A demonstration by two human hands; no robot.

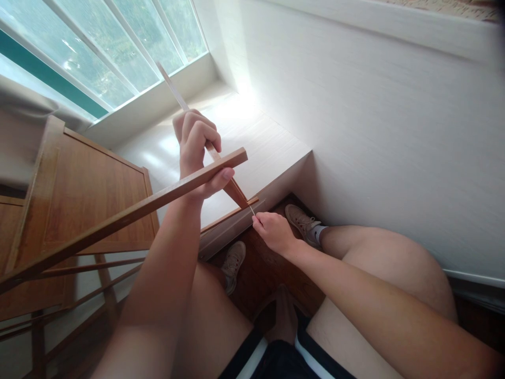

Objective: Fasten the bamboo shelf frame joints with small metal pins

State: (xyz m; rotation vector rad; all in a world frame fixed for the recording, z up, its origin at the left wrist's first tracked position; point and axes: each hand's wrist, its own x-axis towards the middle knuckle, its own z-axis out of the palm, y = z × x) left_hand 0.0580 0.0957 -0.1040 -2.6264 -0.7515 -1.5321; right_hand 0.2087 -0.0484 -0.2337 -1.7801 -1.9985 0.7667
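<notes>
My left hand (197, 139) is closed around a wooden bar (235, 192) that slants down from the window side. Across its palm and thumb passes a second, long wooden bar (130, 216), which runs to the lower left. The slanting bar's lower end meets a thin wooden rail (224, 217) at the edge of the pale ledge. There, my right hand (276, 230) pinches a thin, light-coloured rod (252, 210), its tip at or close to that corner. Fingers hide the rod's near end, so its kind cannot be made out.
A wooden chair (98, 184) stands at the left. Ahead, the pale ledge (268, 152) lies below a barred window (134, 42). A white panel (374, 131) closes off the right side. My shoes (233, 260) rest on the dark wooden floor (268, 271).
</notes>
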